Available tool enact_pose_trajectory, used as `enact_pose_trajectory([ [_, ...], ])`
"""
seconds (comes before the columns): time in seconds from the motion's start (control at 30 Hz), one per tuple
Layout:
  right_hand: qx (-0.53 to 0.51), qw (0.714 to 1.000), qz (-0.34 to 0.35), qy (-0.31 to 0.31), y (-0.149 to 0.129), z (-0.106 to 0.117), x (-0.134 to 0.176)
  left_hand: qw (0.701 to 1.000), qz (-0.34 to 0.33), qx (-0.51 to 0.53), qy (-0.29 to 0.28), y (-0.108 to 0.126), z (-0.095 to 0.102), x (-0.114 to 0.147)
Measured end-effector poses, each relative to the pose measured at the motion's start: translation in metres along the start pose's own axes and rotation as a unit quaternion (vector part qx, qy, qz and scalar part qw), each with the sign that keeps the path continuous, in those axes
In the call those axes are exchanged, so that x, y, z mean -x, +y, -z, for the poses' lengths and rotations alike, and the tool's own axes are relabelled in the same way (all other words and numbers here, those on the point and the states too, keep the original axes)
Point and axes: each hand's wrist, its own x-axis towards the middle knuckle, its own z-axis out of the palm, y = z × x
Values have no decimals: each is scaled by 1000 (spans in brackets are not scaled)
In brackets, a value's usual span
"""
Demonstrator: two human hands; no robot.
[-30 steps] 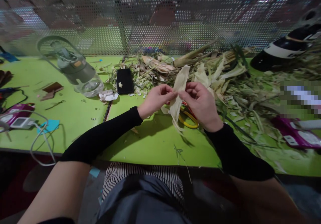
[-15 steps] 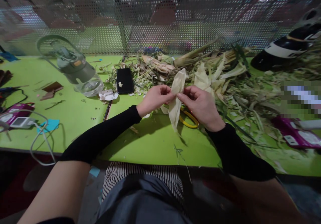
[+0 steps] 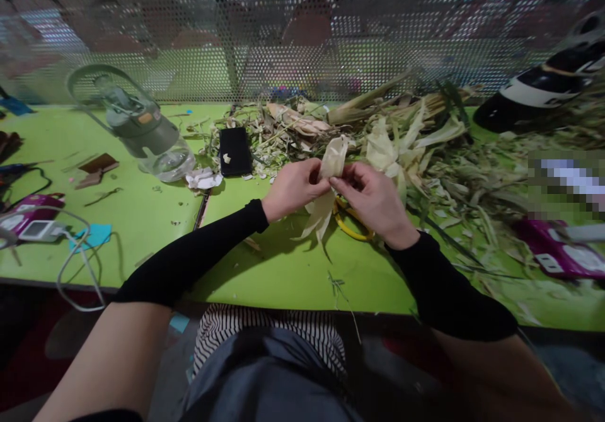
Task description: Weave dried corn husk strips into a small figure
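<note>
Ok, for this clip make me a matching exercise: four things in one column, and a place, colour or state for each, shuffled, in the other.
Things
1. Husk strip
2. Phone
3. Water bottle
4. Yellow loop

Descriptions
A. Black, with a pale scrap on it
B. On the table, partly behind the right hand
C. Held between the left hand and the right hand
D. Grey-green above, clear below

Pairs: 1-C, 2-A, 3-D, 4-B
</note>
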Motion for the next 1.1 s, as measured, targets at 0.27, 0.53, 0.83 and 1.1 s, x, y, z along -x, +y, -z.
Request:
enact_pose_trajectory([
  [0.27,1,1000,9,-11,4,-3,0,1000,-5,-23,-4,0,-2,0],
  [0.53,-9,999,8,-34,7,-2,-3,998,13,-53,-5,3,-2,2],
  [0.83,-127,987,-35,-92,11,-2,-5,964,162,186,-103,4,8,-2],
  [1.1,-209,972,-85,-61,9,-3,-7,942,161,270,-122,-5,14,-7],
])
